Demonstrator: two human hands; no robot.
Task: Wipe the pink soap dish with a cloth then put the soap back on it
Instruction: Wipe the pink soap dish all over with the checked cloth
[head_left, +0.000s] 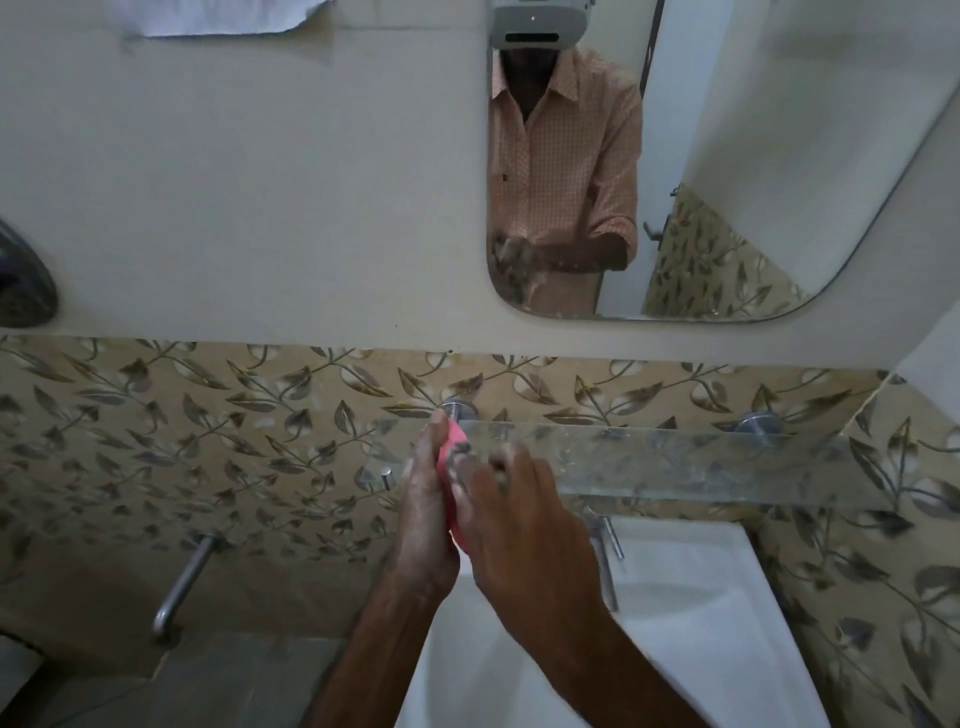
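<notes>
The pink soap dish (454, 440) is held on edge between my two hands, above the left side of the white basin (691, 597). My left hand (426, 514) grips it from the left, thumb up along its rim. My right hand (524, 525) has its fingers curled against the dish's right face; the fingertips look whitish and wet. Whatever lies under those fingers is hidden. Only a thin pink strip of the dish shows. I see no bar of soap.
A glass shelf (675, 462) on metal pegs runs along the leaf-patterned tiles just behind my hands. A tap (605, 545) stands at the basin's back. A mirror (727, 156) hangs above. A white cloth (218, 15) hangs top left; a metal pipe (182, 587) is lower left.
</notes>
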